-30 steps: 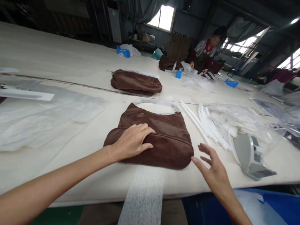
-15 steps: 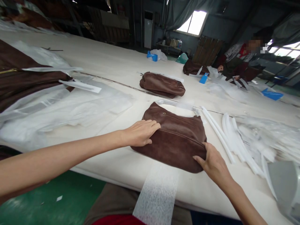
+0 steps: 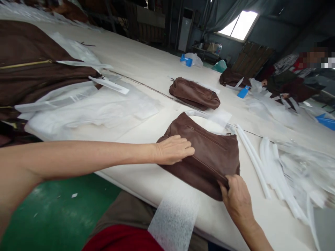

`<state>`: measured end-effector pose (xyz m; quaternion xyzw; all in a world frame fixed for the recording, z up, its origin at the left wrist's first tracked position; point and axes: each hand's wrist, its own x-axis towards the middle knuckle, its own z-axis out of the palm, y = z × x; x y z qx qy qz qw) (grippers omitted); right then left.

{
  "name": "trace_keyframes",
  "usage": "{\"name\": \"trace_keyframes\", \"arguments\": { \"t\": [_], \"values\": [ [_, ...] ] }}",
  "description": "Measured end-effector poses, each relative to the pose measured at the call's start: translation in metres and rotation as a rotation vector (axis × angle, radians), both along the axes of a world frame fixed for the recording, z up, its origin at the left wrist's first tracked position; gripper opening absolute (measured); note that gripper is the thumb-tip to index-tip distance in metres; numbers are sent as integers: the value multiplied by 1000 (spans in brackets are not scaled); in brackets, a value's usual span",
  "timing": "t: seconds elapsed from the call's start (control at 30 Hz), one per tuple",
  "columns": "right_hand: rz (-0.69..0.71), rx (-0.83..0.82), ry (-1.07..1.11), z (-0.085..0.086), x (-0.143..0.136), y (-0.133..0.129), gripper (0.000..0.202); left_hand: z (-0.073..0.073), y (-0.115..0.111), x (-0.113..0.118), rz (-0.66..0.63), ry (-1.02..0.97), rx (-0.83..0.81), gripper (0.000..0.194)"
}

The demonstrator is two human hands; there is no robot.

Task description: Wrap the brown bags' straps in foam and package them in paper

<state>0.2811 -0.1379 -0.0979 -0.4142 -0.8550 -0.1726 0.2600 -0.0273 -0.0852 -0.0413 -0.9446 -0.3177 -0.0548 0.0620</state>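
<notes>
A dark brown leather handbag (image 3: 209, 146) lies on the table in front of me, its zipped side up. My left hand (image 3: 175, 150) is closed on the bag's left part, fingers curled and pressed into the leather along the seam. At the lower right corner, my right hand (image 3: 235, 195) pinches the bag's edge between thumb and fingers. Behind the bag its strap, wrapped in a pale sheet (image 3: 220, 116), curves over the table. Under the near edge, a strip of white foam (image 3: 175, 216) hangs off the table toward my lap.
Another brown bag (image 3: 195, 92) sits behind. On the left are large brown bags (image 3: 28, 66) over clear plastic (image 3: 104, 108). White foam rolls (image 3: 253, 160) and plastic wrapping (image 3: 306, 170) lie at right. Beyond, a co-worker (image 3: 293, 76) stands by another bag (image 3: 234, 78).
My right hand has pulled the bag's right corner down toward me, and the bag is tilted more. My left hand has slid slightly inward. The view has shifted left.
</notes>
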Motion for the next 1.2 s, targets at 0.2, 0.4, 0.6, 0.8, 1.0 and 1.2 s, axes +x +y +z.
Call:
{"name": "trace_keyframes", "arguments": {
  "t": [0.2, 0.4, 0.6, 0.8, 1.0, 1.2],
  "values": [
    [104, -97, 133, -7, 9, -4, 6, 10, -6, -41, 132, 3, -101, 29],
    [131, -240, 166, -21, 35, -4, 13, -2, -11, -62, 175, -121, -175, 31],
    [88, -176, 124, -46, 56, -8, 20, -26, -18, -72, 80, -310, 36, 21],
    [151, -163, -86, -62, 71, -3, 81, -44, -22, -83, 79, -397, 124, 35],
    [255, -91, -228, -35, 62, 6, 83, -52, -22, -85, 72, -392, 107, 38],
    [530, -365, -367, 47, 26, 28, 46, -51, -22, -84, 111, -384, -4, 41]
  ]
}}
